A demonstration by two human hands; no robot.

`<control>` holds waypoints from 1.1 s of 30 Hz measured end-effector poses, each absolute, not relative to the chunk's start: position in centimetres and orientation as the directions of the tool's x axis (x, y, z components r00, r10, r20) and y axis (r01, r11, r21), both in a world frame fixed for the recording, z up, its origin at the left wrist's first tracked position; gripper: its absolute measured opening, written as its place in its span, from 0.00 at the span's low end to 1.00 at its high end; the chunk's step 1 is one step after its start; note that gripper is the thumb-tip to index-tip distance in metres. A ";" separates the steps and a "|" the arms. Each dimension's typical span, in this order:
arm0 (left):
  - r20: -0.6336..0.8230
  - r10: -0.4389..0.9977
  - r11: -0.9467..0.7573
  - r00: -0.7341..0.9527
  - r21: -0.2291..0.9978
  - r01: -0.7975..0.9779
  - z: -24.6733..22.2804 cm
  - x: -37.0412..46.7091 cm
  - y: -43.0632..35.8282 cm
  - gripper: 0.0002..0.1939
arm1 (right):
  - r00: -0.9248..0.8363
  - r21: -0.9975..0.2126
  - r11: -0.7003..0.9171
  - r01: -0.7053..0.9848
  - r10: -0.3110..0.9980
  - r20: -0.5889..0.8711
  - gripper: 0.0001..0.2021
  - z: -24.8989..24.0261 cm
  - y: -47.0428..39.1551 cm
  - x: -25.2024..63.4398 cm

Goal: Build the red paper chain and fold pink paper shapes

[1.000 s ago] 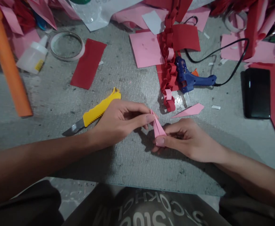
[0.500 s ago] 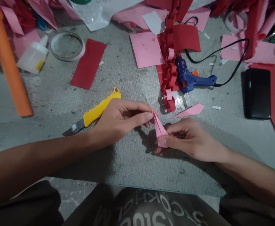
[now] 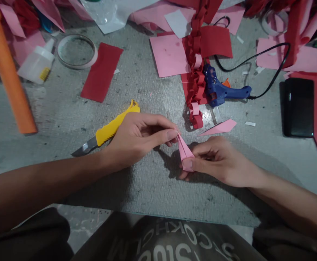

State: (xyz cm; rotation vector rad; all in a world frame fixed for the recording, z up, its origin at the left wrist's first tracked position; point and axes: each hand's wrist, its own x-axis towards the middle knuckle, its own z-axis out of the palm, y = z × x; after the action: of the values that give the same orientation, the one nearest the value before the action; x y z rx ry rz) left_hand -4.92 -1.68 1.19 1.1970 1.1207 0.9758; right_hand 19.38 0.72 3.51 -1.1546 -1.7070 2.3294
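A folded pink paper piece (image 3: pixel 184 151), narrow at the top and wider below, is held between both hands above the table. My left hand (image 3: pixel 144 136) pinches its narrow tip between thumb and fingers. My right hand (image 3: pixel 215 159) grips the wide lower end, thumb on top and fingers beneath. Just beyond the right hand lies another pointed pink paper piece (image 3: pixel 220 127) on the tabletop. A yellow utility knife (image 3: pixel 115 127) with its blade out lies partly behind my left hand and forearm.
Farther back lie a blue hot glue gun (image 3: pixel 226 90) with a black cord, a red and pink paper chain (image 3: pixel 197 83) and a red paper rectangle (image 3: pixel 101 72). A tape roll (image 3: pixel 93 59), glue bottle (image 3: pixel 36 65) and orange rod (image 3: pixel 11 79) are at left; a black phone-like object (image 3: pixel 298 107) at right.
Both hands keep the same hold on the folded pink paper, which has barely moved. The whole view has shifted very slightly.
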 end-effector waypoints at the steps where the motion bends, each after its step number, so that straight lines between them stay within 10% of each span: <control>1: -0.135 0.973 0.135 0.187 0.991 0.013 1.2 -4.9 -1.7 0.04 | -0.724 -0.837 -0.379 0.395 0.432 -0.538 0.12 3.5 0.7 19.4; 18: -0.137 0.976 0.163 0.167 0.975 -0.154 0.0 -5.2 -2.1 0.09 | -0.726 -0.840 -0.399 0.366 0.443 -0.527 0.11 3.7 0.7 19.1; 33: -0.067 0.995 0.062 0.071 0.996 0.070 0.6 -4.5 -2.2 0.08 | -0.715 -0.843 -0.419 0.337 0.470 -0.519 0.11 3.3 0.6 19.2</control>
State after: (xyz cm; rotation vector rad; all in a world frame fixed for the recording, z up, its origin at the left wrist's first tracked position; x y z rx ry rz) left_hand -4.48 -2.21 0.56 1.2444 1.2334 1.0751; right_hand 19.17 0.56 3.30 -1.1469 -1.6420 2.3049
